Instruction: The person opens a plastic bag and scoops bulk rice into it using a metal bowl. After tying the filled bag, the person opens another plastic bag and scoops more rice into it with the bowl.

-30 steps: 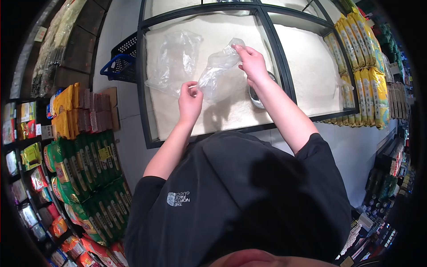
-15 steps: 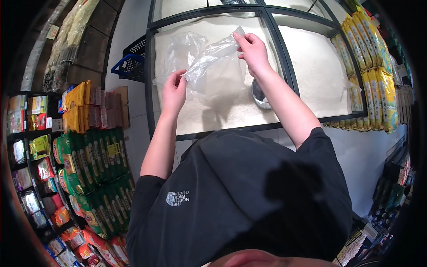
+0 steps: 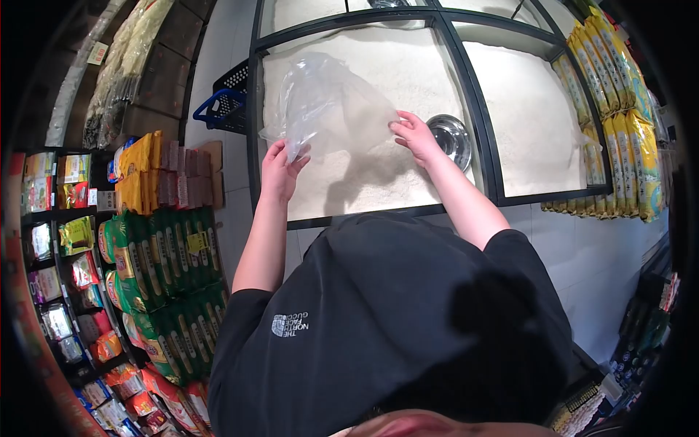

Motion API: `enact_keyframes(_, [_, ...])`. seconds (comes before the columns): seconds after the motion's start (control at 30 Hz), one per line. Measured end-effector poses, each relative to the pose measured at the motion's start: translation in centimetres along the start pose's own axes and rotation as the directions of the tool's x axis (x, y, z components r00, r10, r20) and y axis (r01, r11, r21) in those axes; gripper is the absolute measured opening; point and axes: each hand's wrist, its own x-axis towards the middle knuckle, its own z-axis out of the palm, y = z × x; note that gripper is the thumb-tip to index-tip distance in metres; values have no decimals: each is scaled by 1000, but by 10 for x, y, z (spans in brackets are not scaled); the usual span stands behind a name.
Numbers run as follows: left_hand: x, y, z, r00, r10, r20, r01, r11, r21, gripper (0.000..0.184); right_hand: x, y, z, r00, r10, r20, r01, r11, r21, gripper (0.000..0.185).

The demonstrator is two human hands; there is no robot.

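Your black T-shirt (image 3: 393, 306) fills the space closest to the camera, its chest print upside down from here, and a dark shadow lies across its right side. Past it, both your forearms reach out over the near rail of a black-framed bin (image 3: 255, 80).

Your hands are well apart, each pinched on a clear plastic bag (image 3: 331, 105). Your left hand (image 3: 281, 171) grips its near left edge between thumb and fingers; your right hand (image 3: 415, 137) has its right edge. The bag spreads between and beyond them, wrinkled on the left and smoother toward the right, above the loose white goods (image 3: 415, 73) in the bin, too fine to tell what they are. Just beside your right wrist, a shiny metal bowl (image 3: 451, 140) sits on those goods near the bin's right rail.

To your left, green packs (image 3: 167, 255) are stacked, with yellow-orange packs (image 3: 138, 178) beyond them and shelves of small packets (image 3: 76, 234) further out to the side. Outside the bin's left rail stands a black basket (image 3: 231, 93) with a blue handle. On your right, past the neighbouring compartment (image 3: 557, 196), tall yellow packs (image 3: 619, 146) stand in rows.
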Motion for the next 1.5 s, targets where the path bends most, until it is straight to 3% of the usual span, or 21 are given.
enact_keyframes(0.1, [2,-12,-27,998,-25,-57,26,999,27,20,18,7,12,989,-146,2,146,989,3,44])
enact_keyframes(0.13, [2,-14,-35,995,-31,-91,34,999,37,20,20,3,17,978,-180,-102,182,983,14,27])
enact_keyframes(0.27, [-2,-20,-62,971,-59,-230,95,984,152,23,31,-14,20,917,-362,-164,347,931,-116,21])
enact_keyframes(0.37, [-7,-25,-77,966,-67,-251,127,965,230,27,28,-27,24,902,-398,-169,342,895,-286,21])
enact_keyframes(0.5, [-21,-23,-83,975,-106,-193,136,979,151,40,29,-28,30,903,-411,-127,317,835,-449,19])
enact_keyframes(0.6, [-23,-27,-83,978,-57,-200,97,976,196,43,29,-19,38,878,-474,-74,390,795,-465,23])
enact_keyframes(0.7, [-25,-26,-72,961,118,-250,-51,965,258,37,28,-17,44,893,-445,-64,353,781,-515,21])
enact_keyframes(0.77, [-14,-33,-83,970,181,-164,-79,868,490,24,18,-19,50,895,-434,-98,318,778,-542,20])
enact_keyframes(0.8, [-14,-23,-79,963,133,-233,-15,893,450,19,15,-25,53,892,-437,-114,310,775,-551,19])
enact_keyframes(0.93, [1,-28,-103,929,199,-312,-60,913,403,15,17,-17,39,873,-445,-198,258,768,-586,20])
enact_keyframes(1.07, [0,-20,-105,937,265,-226,-177,921,347,25,3,-18,37,878,-440,-186,229,730,-643,19])
enact_keyframes(1.2, [-1,3,-99,994,102,-44,-76,917,391,36,-3,-4,35,834,-500,-234,249,719,-648,19])
enact_keyframes(1.3, [19,4,-98,997,50,-64,-18,904,426,26,-12,7,28,816,-521,-248,235,693,-681,20])
enact_keyframes(1.4, [32,11,-89,941,320,-109,-230,842,488,20,-33,17,18,833,-477,-280,137,668,-731,21])
enact_keyframes(1.5, [27,48,-74,888,459,-30,-355,724,591,19,-53,30,2,856,-404,-323,64,703,-709,22])
